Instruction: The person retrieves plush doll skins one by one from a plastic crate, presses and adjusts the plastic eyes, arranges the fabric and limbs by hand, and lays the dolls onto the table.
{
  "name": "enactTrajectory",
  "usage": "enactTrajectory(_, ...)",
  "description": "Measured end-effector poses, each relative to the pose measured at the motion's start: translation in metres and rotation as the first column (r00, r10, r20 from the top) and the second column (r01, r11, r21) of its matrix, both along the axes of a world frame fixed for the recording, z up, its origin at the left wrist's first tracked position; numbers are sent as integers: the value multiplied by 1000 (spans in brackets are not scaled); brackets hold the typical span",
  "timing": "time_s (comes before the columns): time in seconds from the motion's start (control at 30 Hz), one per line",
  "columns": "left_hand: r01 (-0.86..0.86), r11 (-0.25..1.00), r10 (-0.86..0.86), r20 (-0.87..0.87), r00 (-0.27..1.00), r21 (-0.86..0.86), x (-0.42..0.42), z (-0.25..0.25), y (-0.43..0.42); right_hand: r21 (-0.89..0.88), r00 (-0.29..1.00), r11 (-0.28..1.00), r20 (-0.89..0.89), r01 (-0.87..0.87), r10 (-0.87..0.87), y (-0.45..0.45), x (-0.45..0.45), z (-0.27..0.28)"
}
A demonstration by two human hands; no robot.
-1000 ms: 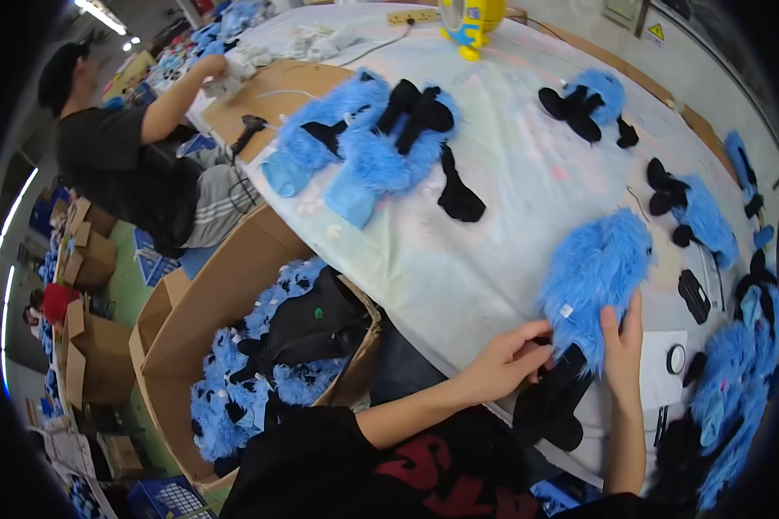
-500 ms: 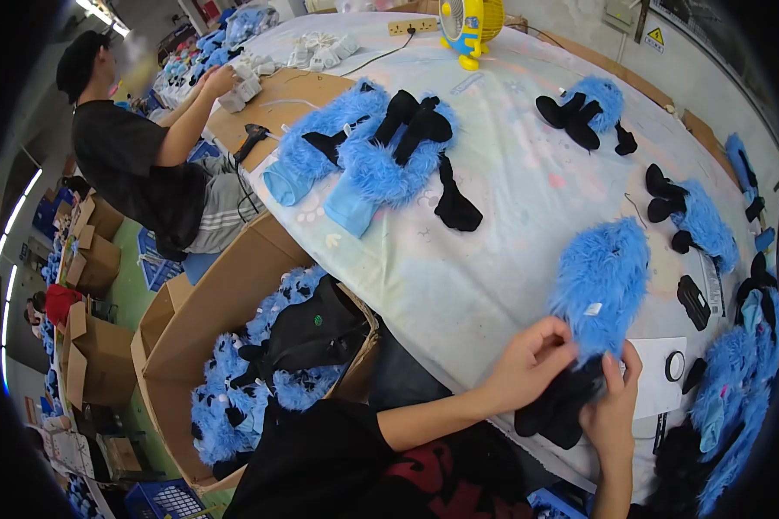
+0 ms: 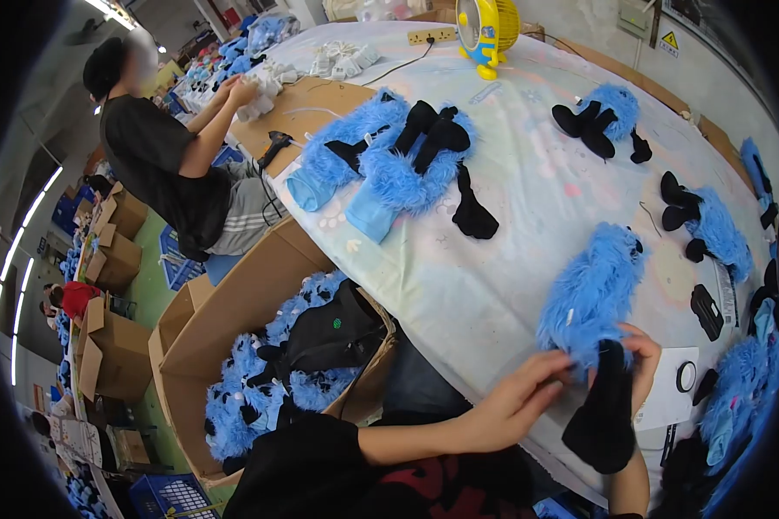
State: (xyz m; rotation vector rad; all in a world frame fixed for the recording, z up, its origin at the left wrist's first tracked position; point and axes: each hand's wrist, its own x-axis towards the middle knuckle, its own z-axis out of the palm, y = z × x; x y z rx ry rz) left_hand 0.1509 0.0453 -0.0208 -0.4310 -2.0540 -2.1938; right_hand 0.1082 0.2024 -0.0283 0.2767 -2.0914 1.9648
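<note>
A furry blue plush toy (image 3: 590, 285) lies on the table in front of me, its far end pointing away. From its near end hangs a black fabric leg with a foot (image 3: 604, 415). My left hand (image 3: 524, 398) has its thumb and fingers pinched together at the left edge of the fur. On the other side my right hand (image 3: 642, 368) grips the toy where fur and black leg meet; the leg partly hides its fingers. Further off, two blue plush pieces with black limbs (image 3: 420, 164) lie together, a black limb trailing beside them.
An open cardboard box (image 3: 186, 363) with plush toys and a black bag (image 3: 337, 333) stands left of me. More plush toys (image 3: 723, 233) lie to the right, near a black tool (image 3: 706, 313) and a tape roll (image 3: 685, 376). A yellow fan (image 3: 496, 35) and a seated co-worker (image 3: 160, 164) are beyond.
The toy has turned, with its black leg now swung to the right and hanging lower. My right hand has moved behind the leg, and my left hand has dropped lower along the fur.
</note>
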Motion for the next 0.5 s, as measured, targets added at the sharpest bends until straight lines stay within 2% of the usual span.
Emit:
enactTrajectory(0.1,-7,1000,7,-5,1000,25,-14,-30,1,418,938,907,-329,41,109,8,3,-6)
enactTrajectory(0.13,-4,1000,4,-4,1000,26,-18,-34,1,420,939,906,-327,44,106,7,4,-5)
enactTrajectory(0.27,79,976,-131,256,958,204,-42,-34,-3,289,994,951,26,-107,104,1,1,12)
enactTrajectory(0.43,206,958,-271,389,880,200,-41,-32,-8,193,980,965,125,-176,153,2,-10,18)
enactTrajectory(0.5,148,974,-198,327,924,172,-41,-38,-3,229,982,956,72,-184,172,0,-13,21)
